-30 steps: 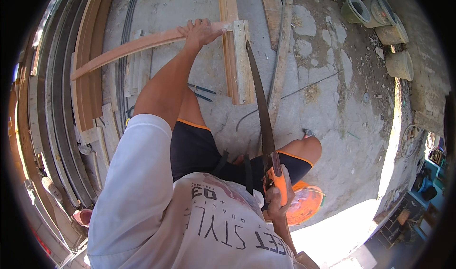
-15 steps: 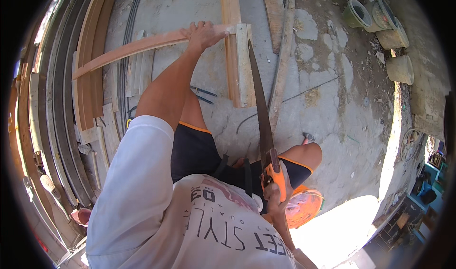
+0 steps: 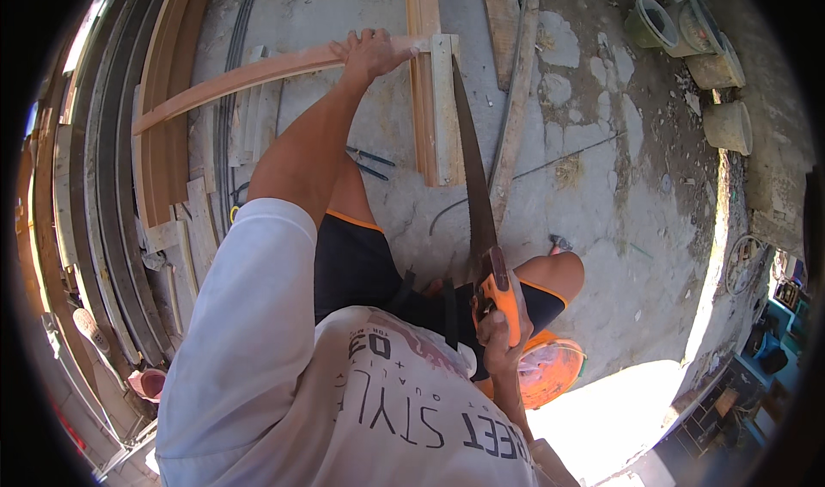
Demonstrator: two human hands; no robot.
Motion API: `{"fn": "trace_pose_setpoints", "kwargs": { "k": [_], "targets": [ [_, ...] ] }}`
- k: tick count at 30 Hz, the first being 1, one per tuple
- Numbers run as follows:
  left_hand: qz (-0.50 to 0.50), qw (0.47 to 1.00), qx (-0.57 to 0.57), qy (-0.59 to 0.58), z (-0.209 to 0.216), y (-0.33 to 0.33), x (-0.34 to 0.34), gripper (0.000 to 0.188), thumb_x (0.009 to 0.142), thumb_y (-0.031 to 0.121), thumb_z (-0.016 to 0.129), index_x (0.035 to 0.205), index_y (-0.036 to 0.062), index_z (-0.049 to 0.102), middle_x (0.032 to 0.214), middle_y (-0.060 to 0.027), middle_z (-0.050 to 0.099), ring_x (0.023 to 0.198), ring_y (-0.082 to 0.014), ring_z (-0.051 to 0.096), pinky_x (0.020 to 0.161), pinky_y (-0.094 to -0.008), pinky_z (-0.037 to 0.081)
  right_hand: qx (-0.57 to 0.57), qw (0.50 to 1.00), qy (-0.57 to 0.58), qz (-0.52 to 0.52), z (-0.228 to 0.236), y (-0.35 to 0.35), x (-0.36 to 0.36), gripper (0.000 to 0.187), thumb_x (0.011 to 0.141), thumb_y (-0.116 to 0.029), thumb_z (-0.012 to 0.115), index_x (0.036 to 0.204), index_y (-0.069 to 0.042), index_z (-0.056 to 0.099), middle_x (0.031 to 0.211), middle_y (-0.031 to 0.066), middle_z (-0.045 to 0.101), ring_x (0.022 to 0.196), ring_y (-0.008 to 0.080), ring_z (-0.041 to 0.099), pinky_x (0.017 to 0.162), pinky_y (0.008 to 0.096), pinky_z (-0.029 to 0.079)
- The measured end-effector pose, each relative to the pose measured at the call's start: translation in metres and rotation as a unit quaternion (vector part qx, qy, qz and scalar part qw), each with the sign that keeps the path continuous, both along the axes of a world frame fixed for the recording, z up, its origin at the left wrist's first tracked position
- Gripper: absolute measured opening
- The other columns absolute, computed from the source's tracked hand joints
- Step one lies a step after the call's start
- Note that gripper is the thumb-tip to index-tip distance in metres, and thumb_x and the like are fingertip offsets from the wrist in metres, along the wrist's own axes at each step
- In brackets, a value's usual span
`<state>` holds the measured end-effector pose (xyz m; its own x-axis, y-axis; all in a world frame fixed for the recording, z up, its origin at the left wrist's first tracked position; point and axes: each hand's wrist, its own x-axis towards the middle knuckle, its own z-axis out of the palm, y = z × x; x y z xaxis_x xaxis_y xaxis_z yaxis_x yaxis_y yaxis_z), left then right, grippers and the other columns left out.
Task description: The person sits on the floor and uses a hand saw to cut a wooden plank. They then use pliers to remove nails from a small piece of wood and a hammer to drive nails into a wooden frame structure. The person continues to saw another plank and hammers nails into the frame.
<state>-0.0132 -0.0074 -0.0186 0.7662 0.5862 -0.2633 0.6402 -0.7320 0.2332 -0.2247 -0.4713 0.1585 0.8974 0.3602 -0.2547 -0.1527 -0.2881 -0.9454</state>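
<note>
Patchy grey conc. flr [image 3: 619, 302] w/ bright sun patch [image 3: 623, 410] lower R, light strip [image 3: 710, 268] above.

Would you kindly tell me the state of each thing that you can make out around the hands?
Left hand: laid over the long board.
Right hand: closed on the handsaw.
Handsaw: uncovered, held alongside the pale wood strip.
Long board: lying crosswise, under the left hand.
Pale wood strip: lying lengthwise.
Orange bucket: uncovered.

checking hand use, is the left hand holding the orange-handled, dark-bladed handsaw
No, the left hand rests on a long reddish wooden strip.
</note>
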Motion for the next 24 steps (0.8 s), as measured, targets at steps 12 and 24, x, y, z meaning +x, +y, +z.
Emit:
{"fn": "trace_pose_setpoints", "kwargs": {
  "k": [12,24],
  "targets": [
    [-0.001,1.000,-0.013,0.008,0.001,0.001,0.006,0.093,0.088,0.081,0.061,0.152,0.0126,0.058,0.164,-0.0191,0.045,0.157,-0.0517,0.024,0.116,-0.0845,-0.001,0.050,0.996,0.068,0.013,-0.038,0.078,0.091,0.052,0.109,-0.029,0.053,0.149,0.004,0.053,0.081,-0.0004,0.061,0.070,0.0068,0.055,0.062,0.0244,0.044],
    [0.002,1.000,-0.016,0.010,0.005,-0.001,0.008,0.093,0.088,0.080,0.062,0.150,0.0108,0.059,0.164,-0.0187,0.045,0.157,-0.0511,0.024,0.116,-0.0850,-0.001,0.053,0.996,0.073,-0.001,-0.048,0.087,0.108,0.051,0.109,-0.034,0.056,0.142,0.005,0.059,0.091,0.0037,0.067,0.072,0.0064,0.057,0.062,0.0226,0.045]
  ]
}}
